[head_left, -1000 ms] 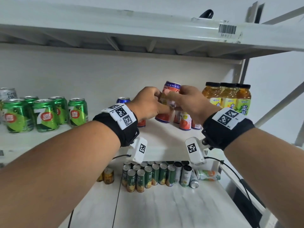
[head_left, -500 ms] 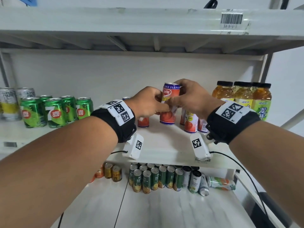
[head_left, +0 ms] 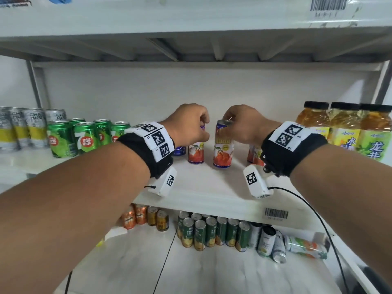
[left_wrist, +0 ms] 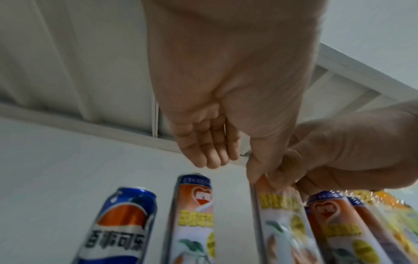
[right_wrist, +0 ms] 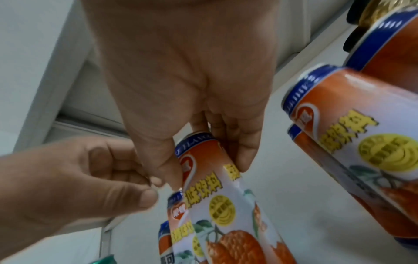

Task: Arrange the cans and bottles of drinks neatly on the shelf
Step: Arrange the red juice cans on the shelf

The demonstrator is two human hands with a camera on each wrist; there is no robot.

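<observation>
1. The right hand [head_left: 244, 124] grasps an orange-fruit can [head_left: 222, 149] by its top rim, thumb on one side and fingers on the other; the can stands upright on the middle shelf [head_left: 201, 187], in the gap between its neighbours.
2. The left hand [head_left: 188, 124] sits just beside that can with its fingers curled in and nothing between them. In the left wrist view the thumb tip looks to be close against the can's edge, but the blur leaves me unsure whether it actually touches.
3. A second orange-fruit can [head_left: 196, 153] stands just left of the held one, its upper half hidden behind the left hand. A blue cola can [head_left: 179, 150] is beside it, mostly covered by the wrist strap.
4. More cans of the same orange kind [head_left: 253, 153] stand to the right, largely hidden by the right wrist, so I cannot count them from the head view.
5. Three tea bottles [head_left: 343, 130] with black caps stand at the shelf's right end, the last one cut off by the frame edge.
6. Green cans [head_left: 84, 136] and silver-and-yellow cans [head_left: 23, 128] are grouped at the left.
7. On the lower shelf [head_left: 212, 272], dark green cans [head_left: 212, 232] stand in rows, and one can [head_left: 305, 247] lies on its side.
</observation>
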